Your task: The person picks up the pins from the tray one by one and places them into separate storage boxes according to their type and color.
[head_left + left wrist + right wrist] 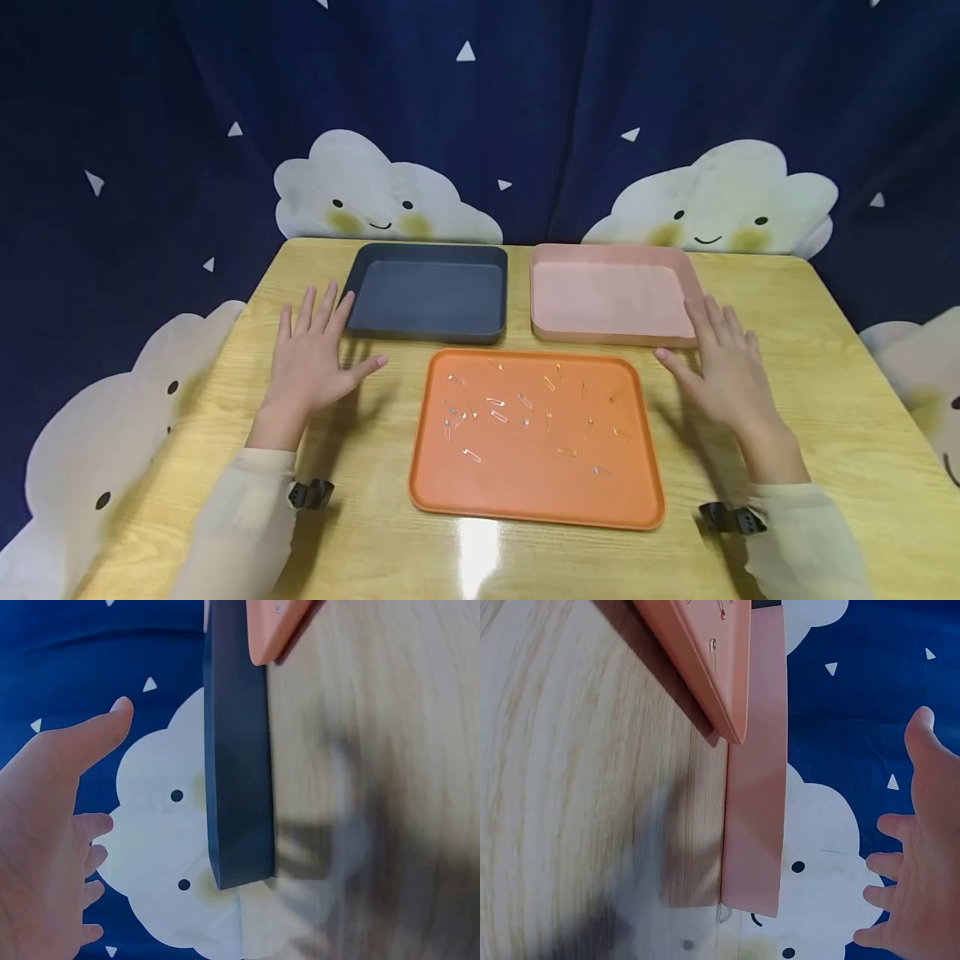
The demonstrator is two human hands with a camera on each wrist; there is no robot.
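Observation:
An orange tray (525,492) lies on the table with several small safety pins (498,416) scattered over it, silvery ones mostly on the left and golden ones mostly on the right. Behind it stand a dark blue-grey tray (427,296) on the left and a pink tray (611,292) on the right, neither with anything in it. My left hand (309,367) hovers with spread fingers by the dark tray's near left corner. Beside the pink tray's near right corner my right hand (723,375) is held likewise, fingers straight and apart. Both hands hold nothing.
The trays share a light wooden table (360,542), the two rear ones near its back edge. A dark blue curtain (540,108) with white clouds and triangles hangs behind and at the sides. Small black devices (311,494) sit at both wrists.

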